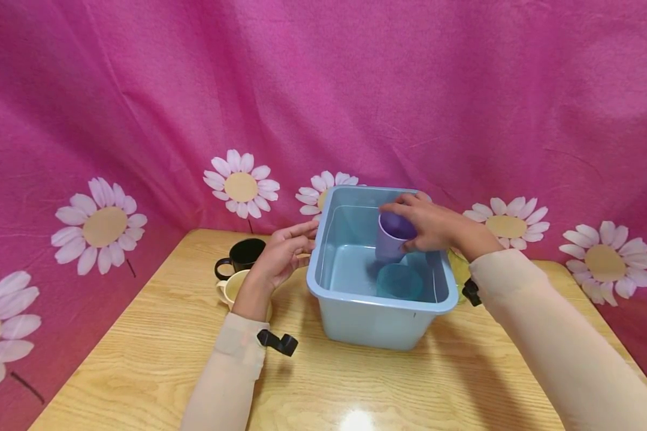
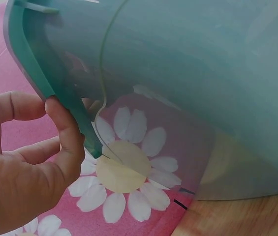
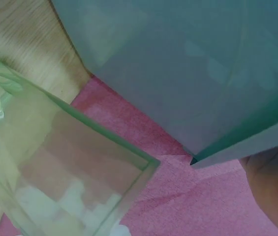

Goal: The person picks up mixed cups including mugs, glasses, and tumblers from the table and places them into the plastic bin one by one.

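A light blue plastic tub [image 1: 374, 302] stands on the table. My right hand [image 1: 428, 224] reaches over its far right side and grips a purple cup [image 1: 390, 245] by the rim, inside the tub. Below that cup, a translucent teal cup or bowl [image 1: 400, 282] sits on the tub's floor. At the tub's left rim, the fingertips of my left hand [image 1: 281, 254] touch the edge from outside, with the fingers loosely bent; the tub's rim [image 2: 38, 64] also shows in the left wrist view. The cup is out of sight in the right wrist view.
Left of the tub stand a black mug [image 1: 246, 254] and a cream mug [image 1: 233, 287], partly behind my left wrist. A clear yellow-green container [image 3: 65, 157] stands close to the tub's right side. A pink flowered cloth [image 1: 323, 102] hangs behind the wooden table [image 1: 156, 359].
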Action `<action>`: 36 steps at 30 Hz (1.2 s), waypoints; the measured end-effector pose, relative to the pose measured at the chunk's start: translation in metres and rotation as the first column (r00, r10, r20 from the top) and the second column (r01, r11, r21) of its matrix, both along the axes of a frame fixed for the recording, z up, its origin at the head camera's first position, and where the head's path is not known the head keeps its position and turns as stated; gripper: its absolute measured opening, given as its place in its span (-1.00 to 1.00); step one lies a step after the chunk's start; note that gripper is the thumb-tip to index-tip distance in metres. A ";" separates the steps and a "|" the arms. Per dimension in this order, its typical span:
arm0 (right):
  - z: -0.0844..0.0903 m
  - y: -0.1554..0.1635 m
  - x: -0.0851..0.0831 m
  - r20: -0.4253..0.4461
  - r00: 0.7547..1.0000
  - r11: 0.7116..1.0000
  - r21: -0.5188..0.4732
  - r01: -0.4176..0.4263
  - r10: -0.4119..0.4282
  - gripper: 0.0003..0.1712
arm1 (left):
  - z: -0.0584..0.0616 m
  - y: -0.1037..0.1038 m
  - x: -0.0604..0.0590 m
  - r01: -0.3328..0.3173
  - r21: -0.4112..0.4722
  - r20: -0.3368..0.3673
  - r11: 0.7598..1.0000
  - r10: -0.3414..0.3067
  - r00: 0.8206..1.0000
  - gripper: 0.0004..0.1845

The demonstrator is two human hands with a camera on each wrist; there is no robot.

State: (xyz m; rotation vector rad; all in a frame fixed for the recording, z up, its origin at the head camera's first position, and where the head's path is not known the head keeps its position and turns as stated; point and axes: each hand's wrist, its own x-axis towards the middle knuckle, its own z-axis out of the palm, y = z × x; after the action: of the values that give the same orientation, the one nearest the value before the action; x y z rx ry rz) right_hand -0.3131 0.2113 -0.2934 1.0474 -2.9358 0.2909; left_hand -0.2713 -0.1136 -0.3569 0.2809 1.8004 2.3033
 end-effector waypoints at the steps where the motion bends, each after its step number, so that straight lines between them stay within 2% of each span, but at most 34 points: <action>1: -0.001 -0.001 -0.001 0.009 1.000 1.000 0.007 -0.005 0.005 -0.02 | 0.000 0.000 0.000 -0.001 0.000 0.000 1.000 0.001 1.000 -0.42; 14: -0.009 -0.007 -0.002 0.102 0.995 0.996 0.090 -0.019 0.010 0.00 | 0.000 0.001 0.000 0.004 0.018 -0.006 1.000 -0.004 1.000 -0.41; 27: -0.013 -0.011 -0.004 0.102 0.994 0.987 0.153 -0.044 0.029 0.00 | 0.000 0.001 0.000 -0.001 0.020 0.003 1.000 0.001 1.000 -0.42; 36: -0.013 -0.012 -0.003 0.133 0.991 0.984 0.176 -0.028 0.005 0.03 | -0.001 0.000 0.000 0.003 0.012 -0.003 1.000 -0.003 1.000 -0.42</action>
State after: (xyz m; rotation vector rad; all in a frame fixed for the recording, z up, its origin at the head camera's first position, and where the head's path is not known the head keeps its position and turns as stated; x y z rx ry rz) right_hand -0.3165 0.1995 -0.3059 1.1137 -3.1220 0.1033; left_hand -0.2717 -0.1132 -0.3577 0.2887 1.7866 2.3134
